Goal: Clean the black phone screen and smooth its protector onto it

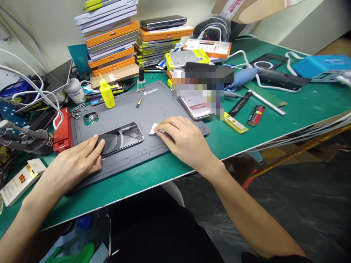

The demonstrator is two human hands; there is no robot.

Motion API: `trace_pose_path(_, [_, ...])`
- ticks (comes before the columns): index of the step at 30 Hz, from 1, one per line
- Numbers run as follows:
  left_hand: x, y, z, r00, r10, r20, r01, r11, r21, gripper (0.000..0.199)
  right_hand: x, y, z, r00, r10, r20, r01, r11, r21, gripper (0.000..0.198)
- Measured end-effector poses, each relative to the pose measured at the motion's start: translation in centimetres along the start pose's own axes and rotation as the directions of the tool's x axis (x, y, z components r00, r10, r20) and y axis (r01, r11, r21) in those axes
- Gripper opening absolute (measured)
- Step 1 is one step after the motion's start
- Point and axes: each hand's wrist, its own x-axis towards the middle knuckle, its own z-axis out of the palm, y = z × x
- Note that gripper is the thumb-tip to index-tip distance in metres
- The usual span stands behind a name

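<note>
A black smartphone (120,139) lies screen up on the grey work mat (123,106), light reflecting off its glass. My left hand (78,157) grips its left end, with fingers on the screen and the thumb at the near edge. Just right of the phone, my right hand (185,140) is closed in a pinch on a small white wipe (154,129), raised slightly off the phone. Whether the wipe is paper or cloth cannot be made out. Behind the phone on the mat are a small brass-coloured tip (139,102), a yellow dropper bottle (106,94) and a clear glass bottle (141,84).
Stacked orange, grey and green cases (112,40) rise at the back. A red box-like tool (62,131) and a cigarette pack (22,182) are on the left. To the right lie another phone (196,109), a battery-like cylinder (256,115) and a blue air blower (244,77).
</note>
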Motion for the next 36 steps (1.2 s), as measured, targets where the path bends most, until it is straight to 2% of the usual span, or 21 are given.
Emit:
trace_pose_path(6, [-0.12,-0.07,-0.14,1.0,0.011,0.012,-0.01,1.0,-0.028,0.04,0.03,0.03,0.2,0.999,-0.024,-0.039,0.024,1.0,0.005,0.01])
trace_pose_path(18, [-0.03,0.05,-0.11,0.999,-0.029,0.031,0.03,0.999,-0.013,0.044,-0.1,0.14,0.27,0.999,-0.02,-0.031,0.021,1.0,0.015,0.008])
trace_pose_path(36, [0.23,0.04,-0.29,0.999,-0.04,-0.009,0.039,0.997,-0.065,0.041,-0.07,0.06,0.24,0.999,-0.021,-0.036,0.022,0.999,0.028,0.006])
